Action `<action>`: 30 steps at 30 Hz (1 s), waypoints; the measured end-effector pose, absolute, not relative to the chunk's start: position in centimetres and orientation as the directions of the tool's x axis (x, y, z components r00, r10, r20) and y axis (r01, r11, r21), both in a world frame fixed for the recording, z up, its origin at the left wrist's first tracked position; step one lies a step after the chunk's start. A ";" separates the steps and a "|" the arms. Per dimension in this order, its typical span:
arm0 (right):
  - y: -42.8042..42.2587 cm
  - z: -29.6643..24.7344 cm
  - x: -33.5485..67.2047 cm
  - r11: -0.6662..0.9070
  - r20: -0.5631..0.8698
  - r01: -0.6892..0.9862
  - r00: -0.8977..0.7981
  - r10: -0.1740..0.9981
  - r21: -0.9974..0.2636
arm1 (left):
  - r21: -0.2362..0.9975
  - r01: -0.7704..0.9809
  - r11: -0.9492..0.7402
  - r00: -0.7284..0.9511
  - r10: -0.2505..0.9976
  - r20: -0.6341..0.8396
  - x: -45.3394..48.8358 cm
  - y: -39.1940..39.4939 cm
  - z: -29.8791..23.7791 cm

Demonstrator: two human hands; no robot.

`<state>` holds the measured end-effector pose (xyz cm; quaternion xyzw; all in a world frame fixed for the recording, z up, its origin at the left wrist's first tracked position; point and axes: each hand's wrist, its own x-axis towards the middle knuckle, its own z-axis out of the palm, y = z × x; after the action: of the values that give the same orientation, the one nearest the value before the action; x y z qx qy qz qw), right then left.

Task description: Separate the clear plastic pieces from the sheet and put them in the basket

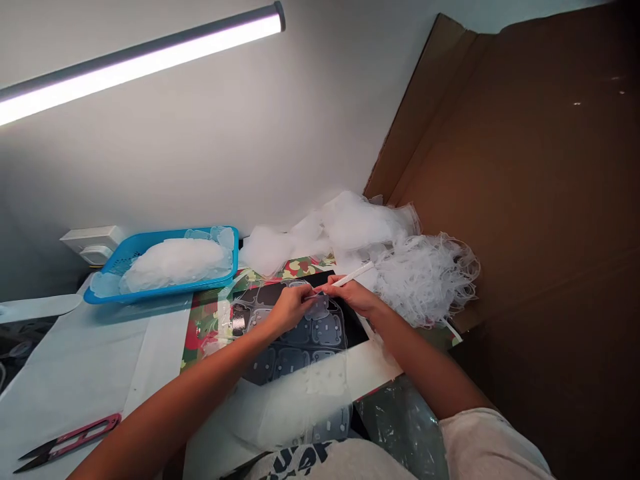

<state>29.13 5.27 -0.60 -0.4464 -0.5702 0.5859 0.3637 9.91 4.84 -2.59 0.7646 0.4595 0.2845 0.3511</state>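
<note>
In the head view, my right hand [356,295] grips a slim white pen-like tool [356,273], its tip pointing left toward my other hand. My left hand [294,307] has its fingers pinched together close to that tip; whatever lies between them is too small to make out. Under both hands is a translucent sheet [293,360] of rounded, die-cut pieces with small holes. Part of it rests over a black board [356,327], and it runs down toward my body. A whitish translucent strip [320,387] crosses the sheet below my hands.
A blue basket [160,291] holds a heap of clear pieces. Behind my hands lie piled translucent pieces [360,223], with tangled clear scraps [430,280] at right. Pink-handled thread snips [70,441] lie at lower left. A large cardboard panel [525,167] stands at right.
</note>
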 end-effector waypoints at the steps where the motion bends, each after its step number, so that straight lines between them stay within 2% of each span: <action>1: 5.4 -0.6 29.0 -0.070 -0.095 0.086 -0.334 0.938 -0.994 | 0.797 0.502 -0.336 0.418 0.901 0.117 10.0 4.8 -2.6; 3: 5.6 -0.8 29.0 -0.020 -0.058 0.134 -0.289 0.956 -0.991 | 0.794 0.501 -0.345 0.419 0.899 0.126 10.0 4.6 -2.5; 5: 5.9 -1.2 29.4 0.055 0.000 0.284 -0.190 0.982 -0.957 | 0.788 0.507 -0.349 0.409 0.902 0.136 9.7 4.1 -2.3; 7: 6.3 -1.5 30.3 0.111 0.078 0.478 -0.088 0.993 -0.871 | 0.784 0.512 -0.351 0.377 0.912 0.162 8.9 3.4 -2.1; 9: 6.8 -1.8 31.2 0.131 0.131 0.594 -0.043 0.990 -0.794 | 0.809 0.480 -0.341 0.313 0.927 0.205 7.4 2.7 -1.9; 11: 7.0 -1.9 31.8 0.152 0.151 0.594 -0.051 0.987 -0.790 | 0.840 0.445 -0.310 0.211 0.948 0.239 5.7 2.1 -1.8; 13: 6.8 -1.8 31.6 0.200 0.208 0.549 -0.048 0.977 -0.812 | 0.828 0.482 -0.287 0.141 0.958 0.250 4.3 1.6 -1.7; 16: 5.8 -1.7 29.9 0.307 0.292 0.504 -0.112 0.950 -0.807 | 0.662 0.649 -0.375 0.259 0.927 0.271 3.4 0.8 -1.8; 19: 4.5 -2.0 27.9 0.371 0.247 0.483 -0.301 0.921 -0.793 | 0.406 0.760 -0.508 0.454 0.861 0.228 4.0 -0.2 -2.2; 20: 4.3 -2.2 27.5 0.360 0.234 0.501 -0.298 0.926 -0.787 | 0.326 0.783 -0.530 0.491 0.848 0.200 4.2 -0.5 -2.3; 22: 4.5 -2.5 27.7 0.306 0.271 0.578 -0.149 0.951 -0.757 | 0.198 0.813 -0.547 0.531 0.837 0.132 4.6 -1.0 -2.6; 24: 5.1 -2.4 28.7 0.255 0.377 0.662 0.046 0.925 -0.705 | 0.131 0.830 -0.542 0.536 0.840 0.083 4.8 -1.4 -2.8; 26: 5.5 -2.0 29.6 0.250 0.484 0.719 0.135 0.864 -0.648 | 0.105 0.850 -0.517 0.512 0.856 0.070 4.7 -1.6 -2.9; 28: 5.5 -1.4 29.7 0.295 0.489 0.707 0.083 0.868 -0.643 | 0.095 0.870 -0.483 0.478 0.875 0.078 4.6 -1.8 -3.0; 30: 4.9 -0.9 28.8 0.369 0.381 0.601 -0.115 0.918 -0.709 | 0.096 0.877 -0.471 0.464 0.881 0.088 4.6 -1.9 -3.0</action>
<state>28.82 4.86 -0.87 -0.5267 -0.7207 0.1947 0.4064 4.56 -1.94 -2.99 0.8554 0.5139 0.0623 0.0184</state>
